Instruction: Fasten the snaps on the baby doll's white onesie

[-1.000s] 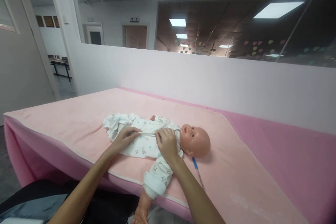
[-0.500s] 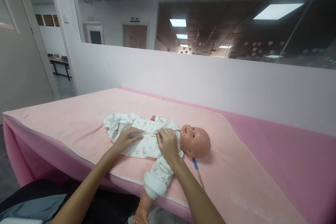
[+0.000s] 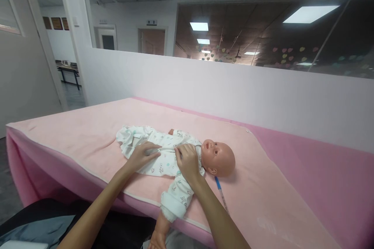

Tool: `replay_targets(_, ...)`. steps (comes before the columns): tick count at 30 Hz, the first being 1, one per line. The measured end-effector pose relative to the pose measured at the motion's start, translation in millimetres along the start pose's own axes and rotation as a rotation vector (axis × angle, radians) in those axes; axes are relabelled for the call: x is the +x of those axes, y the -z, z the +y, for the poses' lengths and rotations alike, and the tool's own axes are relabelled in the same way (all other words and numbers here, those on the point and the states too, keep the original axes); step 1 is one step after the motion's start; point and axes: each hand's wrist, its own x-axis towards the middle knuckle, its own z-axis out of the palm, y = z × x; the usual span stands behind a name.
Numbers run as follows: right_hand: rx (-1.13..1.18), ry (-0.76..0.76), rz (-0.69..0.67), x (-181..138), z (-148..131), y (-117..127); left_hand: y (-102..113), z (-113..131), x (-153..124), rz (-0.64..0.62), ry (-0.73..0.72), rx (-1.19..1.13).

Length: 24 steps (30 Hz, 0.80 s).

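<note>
A baby doll (image 3: 219, 158) lies on its back, head to the right, dressed in a white printed romper (image 3: 165, 165). My left hand (image 3: 143, 156) is at the front opening over the belly, its thumb and fingers pinching the cloth edge beside a small pale button. On the chest, my right hand (image 3: 187, 160) is closed on the same front edge, nearer the neck; its fingertips are partly hidden. The edge runs lightly raised between both hands. One doll arm in a rolled sleeve hangs over the near edge of the bed.
A peach blanket (image 3: 87, 140) covers the bed over a pink sheet (image 3: 327, 144). By the doll's head lies a thin stick with a blue end (image 3: 217, 183), perhaps a thermometer. A white half wall (image 3: 204, 85) with glass above stands behind; a door (image 3: 26, 58) is at left.
Both hands stay at the romper's front, with only slight finger movement. The whole view has shifted a little; the doll lies as before.
</note>
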Motion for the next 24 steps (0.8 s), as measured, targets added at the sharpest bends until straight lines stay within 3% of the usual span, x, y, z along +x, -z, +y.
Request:
replay_targets(9,0.01,-0.014,-0.007,0.3,-0.7,0.1,0.5,2.3,-0.6,-0.024,-0.009,0.003)
replay_targets(24,0.006,-0.03,-0.032,-0.3,-1.5,1.3,-1.3,3.7,-1.6,0.037,0.072,-0.048)
